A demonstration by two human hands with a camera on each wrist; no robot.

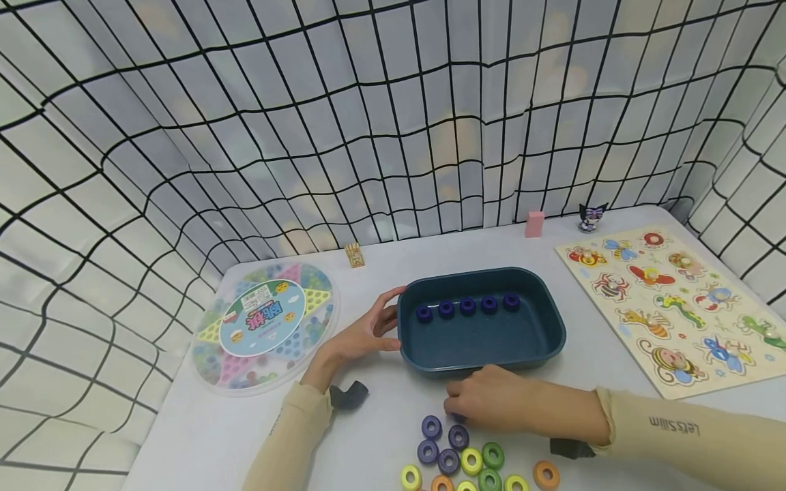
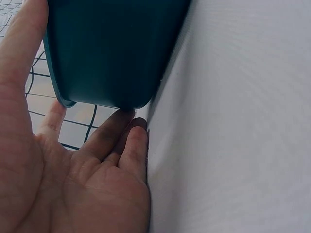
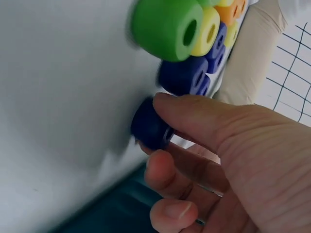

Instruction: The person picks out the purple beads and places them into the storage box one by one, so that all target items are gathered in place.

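Observation:
My right hand (image 1: pixel 491 399) pinches a dark purple ring bead (image 3: pixel 149 125) between thumb and fingers, low over the table in front of the tub. Loose purple beads (image 1: pixel 432 427) lie beside it, along with yellow beads (image 1: pixel 471 462), green beads (image 1: pixel 493 455) and orange beads (image 1: pixel 546 474). My left hand (image 1: pixel 364 334) rests its spread fingertips and thumb against the left end of the dark teal tub (image 1: pixel 491 344). Inside the tub, several purple beads (image 1: pixel 467 306) stand in a row near the back wall. The left wrist view shows fingertips (image 2: pixel 127 114) right at the tub's end.
On the left lies a round board game box (image 1: pixel 260 320). A wooden insect puzzle board (image 1: pixel 669 307) lies at the right. Along the back stand a small gold trinket (image 1: pixel 354 255), a pink block (image 1: pixel 534 224) and a small figurine (image 1: pixel 591 218), before a black-and-white grid curtain (image 1: pixel 393 123).

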